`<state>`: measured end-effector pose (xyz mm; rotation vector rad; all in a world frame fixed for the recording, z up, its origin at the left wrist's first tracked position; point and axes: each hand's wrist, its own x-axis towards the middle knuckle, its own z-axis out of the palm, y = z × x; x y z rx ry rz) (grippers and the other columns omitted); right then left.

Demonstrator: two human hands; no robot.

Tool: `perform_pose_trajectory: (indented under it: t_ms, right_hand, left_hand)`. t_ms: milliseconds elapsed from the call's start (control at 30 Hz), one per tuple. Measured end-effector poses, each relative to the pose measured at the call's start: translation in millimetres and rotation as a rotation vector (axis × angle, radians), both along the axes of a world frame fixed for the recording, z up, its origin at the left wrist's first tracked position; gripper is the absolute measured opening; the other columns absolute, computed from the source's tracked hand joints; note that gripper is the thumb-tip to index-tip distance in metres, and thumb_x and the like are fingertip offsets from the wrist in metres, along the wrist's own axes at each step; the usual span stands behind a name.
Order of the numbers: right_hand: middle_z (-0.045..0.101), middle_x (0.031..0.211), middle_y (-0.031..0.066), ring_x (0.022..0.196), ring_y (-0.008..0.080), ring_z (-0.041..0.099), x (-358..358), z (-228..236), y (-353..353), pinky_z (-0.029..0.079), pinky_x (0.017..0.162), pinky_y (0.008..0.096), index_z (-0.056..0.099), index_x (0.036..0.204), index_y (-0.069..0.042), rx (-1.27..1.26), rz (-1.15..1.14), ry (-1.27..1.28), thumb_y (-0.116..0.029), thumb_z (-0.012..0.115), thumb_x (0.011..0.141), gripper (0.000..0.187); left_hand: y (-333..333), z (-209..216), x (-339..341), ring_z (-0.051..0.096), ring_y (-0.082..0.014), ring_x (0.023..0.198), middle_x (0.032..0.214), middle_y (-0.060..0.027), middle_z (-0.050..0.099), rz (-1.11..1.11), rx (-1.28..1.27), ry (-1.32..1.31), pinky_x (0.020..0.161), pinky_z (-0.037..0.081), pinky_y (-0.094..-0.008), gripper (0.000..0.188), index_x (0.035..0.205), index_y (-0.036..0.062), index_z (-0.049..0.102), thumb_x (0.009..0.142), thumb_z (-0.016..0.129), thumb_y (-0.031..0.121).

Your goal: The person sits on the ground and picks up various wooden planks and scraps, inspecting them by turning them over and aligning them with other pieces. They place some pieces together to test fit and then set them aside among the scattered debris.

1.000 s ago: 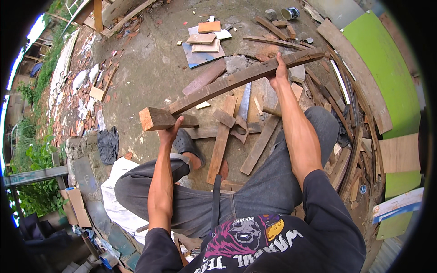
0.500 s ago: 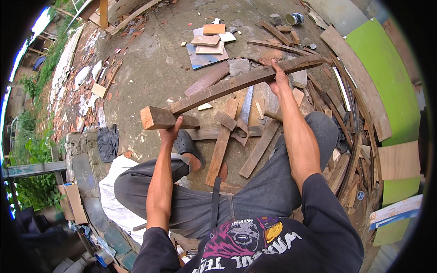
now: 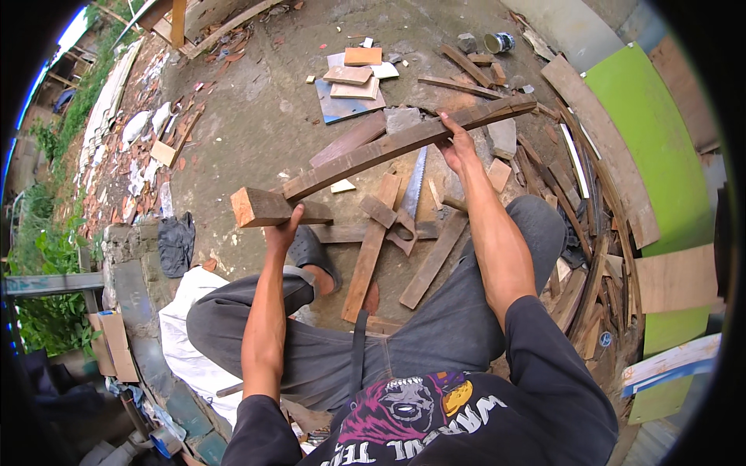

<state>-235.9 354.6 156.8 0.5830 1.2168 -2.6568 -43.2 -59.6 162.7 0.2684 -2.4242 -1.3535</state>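
Note:
A long brown wooden beam [image 3: 388, 147] slants across in front of me, its far right end raised. My right hand [image 3: 458, 147] is closed round it right of the middle, thumb on top. At its lower left end my left hand [image 3: 284, 227] is closed round a short thick wooden block [image 3: 260, 208] with a pale cut end; the block lies against the beam's end, and whether the two are joined I cannot tell. Below the beam, a handsaw [image 3: 408, 213] rests among wooden pieces, beside a crossed wooden piece [image 3: 369, 252] and another plank [image 3: 433, 260].
Board offcuts [image 3: 353, 81] are stacked beyond the beam. Loose timber [image 3: 594, 264] piles up at my right, beside a green panel [image 3: 649, 132]. A can [image 3: 499, 42] lies at the far right. A dark cloth [image 3: 176, 243] hangs over a low wall [image 3: 132, 268] at left.
The view has shifted slightly, moving the scene left. My right hand and the beam have come a little further left. Both hands keep their hold.

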Motion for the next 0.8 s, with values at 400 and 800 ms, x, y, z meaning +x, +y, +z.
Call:
perform_pose_trajectory:
  t_ms: [400,800]
  right_hand:
    - [0.062,0.107,0.0075,0.102,0.0226,0.061,6.8,-4.1,-9.8,0.047,0.094,0.0517,0.054,0.118,-0.006,-0.026,0.012,0.059,-0.013,0.080,0.079,0.047]
    - [0.057,0.110,0.0122,0.109,0.0300,0.056,15.0,10.9,-21.1,0.047,0.094,0.0571,0.054,0.116,-0.006,-0.088,0.115,-0.022,-0.011,0.080,0.079,0.046]
  left_hand:
    - [11.0,-6.8,-7.5,0.064,-0.0230,0.094,0.102,-0.0119,0.067,-0.065,-0.033,-0.076,0.082,0.052,-0.0371,0.051,0.109,-0.0024,0.062,0.077,0.083,0.031]
    - [8.9,-0.6,-13.6,0.063,-0.0226,0.100,0.108,-0.0129,0.066,-0.070,0.003,-0.169,0.085,0.050,-0.0370,0.053,0.114,-0.0029,0.060,0.080,0.081,0.032]
